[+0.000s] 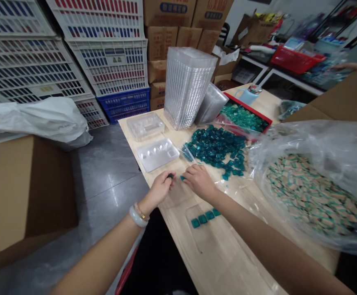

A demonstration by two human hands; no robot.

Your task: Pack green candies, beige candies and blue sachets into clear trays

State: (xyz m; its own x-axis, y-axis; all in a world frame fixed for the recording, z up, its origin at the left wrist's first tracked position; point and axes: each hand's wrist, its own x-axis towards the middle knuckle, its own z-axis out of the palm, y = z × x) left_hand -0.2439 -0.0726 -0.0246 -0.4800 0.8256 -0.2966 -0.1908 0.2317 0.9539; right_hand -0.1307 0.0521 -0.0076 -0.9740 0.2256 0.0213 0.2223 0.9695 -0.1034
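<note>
My left hand (161,187) is closed in a pinch on a small teal pod (170,175) at the near left edge of the wooden table (215,262). My right hand (198,180) is beside it, fingers curled on another teal pod (182,178). Both hands rest over a clear plastic tray (181,194) that is hard to make out. Three teal pods (205,217) sit in a row in a clear tray just nearer to me. A loose pile of teal pods (219,147) lies on plastic film beyond my right hand.
Two clear blister trays (156,153) (144,125) lie at the table's left. A tall stack of clear trays (187,86) stands behind. A red tray of pods (246,116), a big clear bag of packets (313,192), cardboard boxes and stacked crates (110,61) surround the table.
</note>
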